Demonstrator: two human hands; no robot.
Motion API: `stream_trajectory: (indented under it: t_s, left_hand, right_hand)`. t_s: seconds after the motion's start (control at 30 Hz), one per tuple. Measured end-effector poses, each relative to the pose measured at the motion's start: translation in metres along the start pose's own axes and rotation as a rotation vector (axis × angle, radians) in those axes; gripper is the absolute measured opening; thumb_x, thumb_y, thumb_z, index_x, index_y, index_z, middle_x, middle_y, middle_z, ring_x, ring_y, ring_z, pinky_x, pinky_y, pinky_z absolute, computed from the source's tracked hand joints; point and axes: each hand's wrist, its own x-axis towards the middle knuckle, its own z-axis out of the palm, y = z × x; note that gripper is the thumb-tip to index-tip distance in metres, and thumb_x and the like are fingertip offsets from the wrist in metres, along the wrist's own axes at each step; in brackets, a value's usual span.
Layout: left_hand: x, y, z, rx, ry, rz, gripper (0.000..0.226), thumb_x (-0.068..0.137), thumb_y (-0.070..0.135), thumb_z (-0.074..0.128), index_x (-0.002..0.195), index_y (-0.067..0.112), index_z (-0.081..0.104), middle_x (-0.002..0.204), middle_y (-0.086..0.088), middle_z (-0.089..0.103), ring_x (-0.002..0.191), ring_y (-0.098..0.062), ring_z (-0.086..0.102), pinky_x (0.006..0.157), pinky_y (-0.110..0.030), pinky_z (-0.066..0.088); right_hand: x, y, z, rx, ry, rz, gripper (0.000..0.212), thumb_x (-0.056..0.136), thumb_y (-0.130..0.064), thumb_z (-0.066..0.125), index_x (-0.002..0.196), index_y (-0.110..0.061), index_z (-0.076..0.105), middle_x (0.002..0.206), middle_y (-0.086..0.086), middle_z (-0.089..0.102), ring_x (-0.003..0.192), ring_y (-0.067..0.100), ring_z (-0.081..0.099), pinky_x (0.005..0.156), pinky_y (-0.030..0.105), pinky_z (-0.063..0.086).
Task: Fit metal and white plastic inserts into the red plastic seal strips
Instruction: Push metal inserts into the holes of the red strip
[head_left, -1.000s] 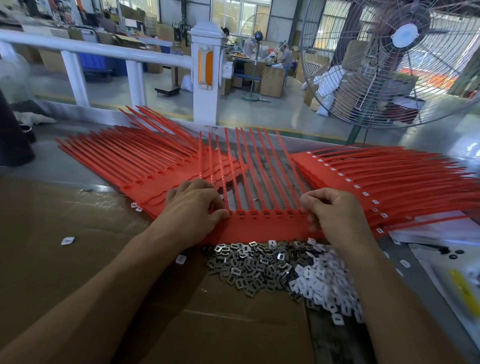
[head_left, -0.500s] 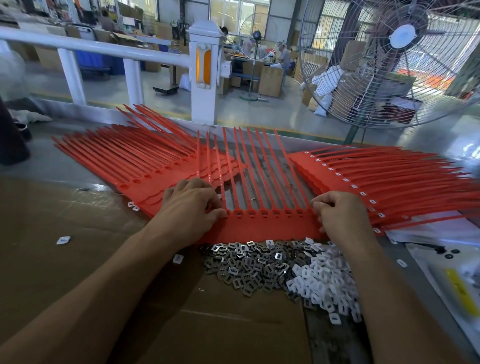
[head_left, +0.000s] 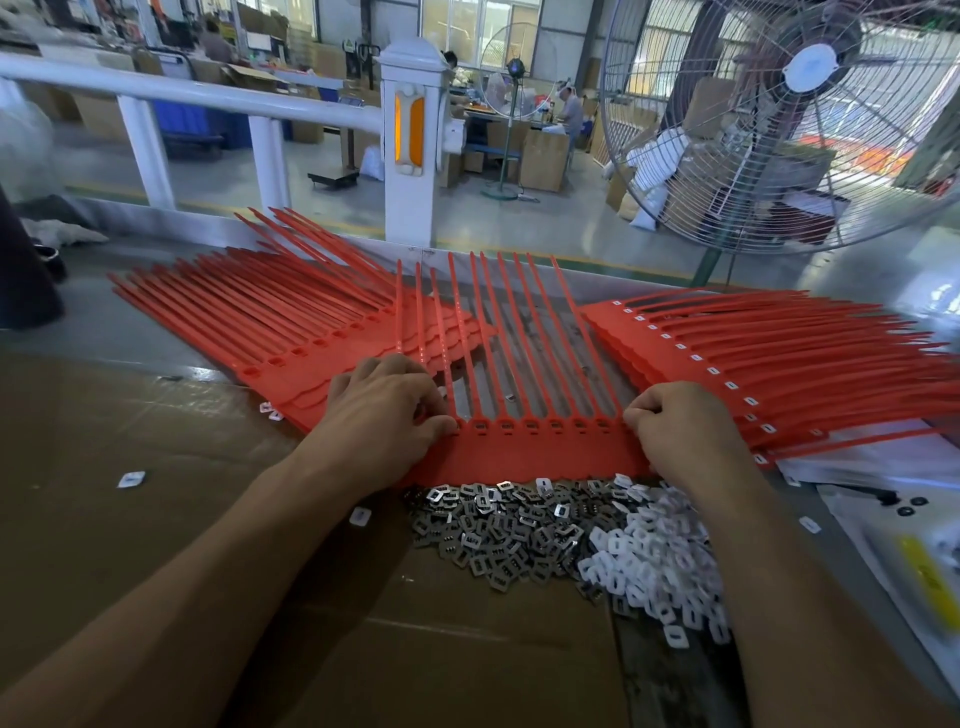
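- Centre frame, the red seal strip sheet (head_left: 535, 452) lies flat on the table, its tails fanning toward the top of the frame.
- Left hand (head_left: 382, 410) sits on the sheet's left end, fingers curled, thumb tip and fingertips pinching at the row of sockets.
- Right hand (head_left: 680, 431) is on the sheet's right end, fingers curled tight, knuckles up, nipping the edge by the last socket; whether an insert is between the fingertips, I cannot tell.
- Just below the sheet, lower centre, a heap of metal inserts (head_left: 498, 530) touches its near edge.
- Right beside that, the white plastic inserts (head_left: 654, 566) spill toward the lower right, partly under the right forearm.
- Left of centre, a stack of unfilled red strips (head_left: 249, 322); at right, a stack (head_left: 769, 358) showing white in its sockets.
- Brown cardboard (head_left: 104, 519) covers the lower left; a big fan (head_left: 810, 119) stands upper right.
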Motion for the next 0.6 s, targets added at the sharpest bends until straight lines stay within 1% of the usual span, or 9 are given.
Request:
stream_trajectory:
  t_s: [0.1, 0.17, 0.27, 0.37, 0.47, 0.53, 0.6]
  left_hand:
    - [-0.0003, 0.0005, 0.0, 0.0, 0.001, 0.001, 0.009, 0.091, 0.054, 0.065, 0.09, 0.046, 0.063, 0.134, 0.019, 0.047, 0.126, -0.007, 0.031, 0.107, -0.037, 0.019]
    - [-0.0005, 0.0008, -0.0001, -0.003, 0.001, 0.002, 0.008, 0.091, 0.053, 0.065, 0.09, 0.046, 0.062, 0.133, 0.02, 0.047, 0.125, -0.007, 0.03, 0.105, -0.035, 0.018]
    - [-0.0008, 0.0006, -0.0002, 0.003, -0.002, 0.001, 0.009, 0.091, 0.053, 0.065, 0.093, 0.044, 0.064, 0.134, 0.019, 0.047, 0.126, -0.007, 0.031, 0.106, -0.035, 0.018]
    - [-0.0008, 0.0007, 0.0, 0.008, 0.002, 0.001, 0.011, 0.091, 0.053, 0.065, 0.095, 0.042, 0.066, 0.135, 0.018, 0.047, 0.127, -0.008, 0.031, 0.106, -0.035, 0.018]
    - [-0.0005, 0.0009, 0.0002, 0.012, 0.0, 0.0, 0.013, 0.091, 0.053, 0.065, 0.097, 0.041, 0.067, 0.136, 0.017, 0.047, 0.128, -0.009, 0.031, 0.105, -0.035, 0.018]
    - [-0.0003, 0.0009, 0.0006, 0.01, -0.001, 0.0, 0.011, 0.091, 0.052, 0.065, 0.096, 0.042, 0.066, 0.136, 0.017, 0.047, 0.127, -0.009, 0.031, 0.106, -0.035, 0.018]
    - [-0.0003, 0.0008, 0.0008, 0.006, 0.0, 0.001, 0.009, 0.091, 0.052, 0.065, 0.094, 0.043, 0.066, 0.136, 0.017, 0.047, 0.127, -0.008, 0.031, 0.106, -0.036, 0.018]
  right_hand:
    - [0.0007, -0.0016, 0.0016, -0.038, 0.021, -0.003, 0.019, 0.097, -0.014, 0.063, 0.087, -0.01, 0.078, 0.082, 0.005, 0.072, 0.08, 0.027, 0.068, 0.075, 0.034, 0.051]
    - [0.0014, -0.0017, 0.0034, -0.053, 0.048, 0.0, 0.018, 0.096, -0.015, 0.065, 0.085, -0.008, 0.078, 0.081, 0.006, 0.073, 0.077, 0.027, 0.069, 0.073, 0.034, 0.052]
    - [0.0024, -0.0017, 0.0057, -0.035, 0.085, 0.021, 0.014, 0.094, -0.019, 0.071, 0.087, -0.011, 0.08, 0.078, 0.004, 0.072, 0.075, 0.025, 0.068, 0.072, 0.032, 0.05]
    - [0.0022, -0.0009, 0.007, -0.022, 0.109, 0.035, 0.011, 0.093, -0.02, 0.074, 0.09, -0.012, 0.081, 0.074, 0.0, 0.068, 0.068, 0.016, 0.061, 0.065, 0.026, 0.044]
    - [0.0018, -0.0013, 0.0074, -0.027, 0.11, 0.047, 0.01, 0.092, -0.02, 0.075, 0.088, -0.013, 0.081, 0.083, 0.0, 0.074, 0.062, 0.005, 0.052, 0.056, 0.022, 0.037]
    - [0.0017, -0.0024, 0.0071, -0.026, 0.101, 0.064, 0.012, 0.092, -0.019, 0.074, 0.084, -0.014, 0.08, 0.077, -0.003, 0.071, 0.062, 0.003, 0.052, 0.053, 0.019, 0.036]
    - [0.0008, -0.0033, 0.0063, -0.028, 0.097, 0.073, 0.016, 0.092, -0.017, 0.073, 0.078, -0.014, 0.078, 0.07, -0.005, 0.067, 0.062, 0.005, 0.055, 0.052, 0.02, 0.038]
